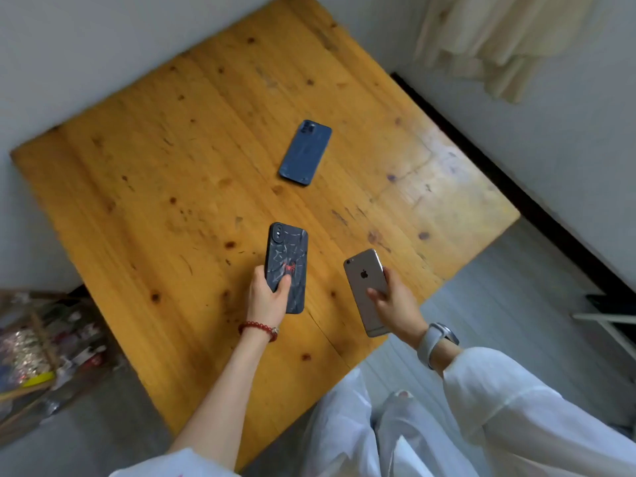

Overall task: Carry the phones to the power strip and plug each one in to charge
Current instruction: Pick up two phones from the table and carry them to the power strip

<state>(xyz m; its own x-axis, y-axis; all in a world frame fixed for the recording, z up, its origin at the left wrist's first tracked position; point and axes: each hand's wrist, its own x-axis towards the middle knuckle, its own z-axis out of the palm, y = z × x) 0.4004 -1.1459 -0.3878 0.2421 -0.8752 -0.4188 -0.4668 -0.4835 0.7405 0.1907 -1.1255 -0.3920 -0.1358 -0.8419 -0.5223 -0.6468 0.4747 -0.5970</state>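
My left hand [266,297] grips a phone in a dark spider-web case [287,256], back side up, above the wooden table [155,166]. A silver phone with a logo on its back [366,280] is held by my right hand [395,304] over the table's near right edge. A third phone, blue [305,152], lies face down alone at the middle of the table, beyond both hands. No power strip or charging cable is in view.
A crate of mixed clutter [38,356] stands on the floor at the left of the table. White walls close in at the back. A pale cloth [499,39] hangs at the top right. A white rack edge [605,321] shows at the far right.
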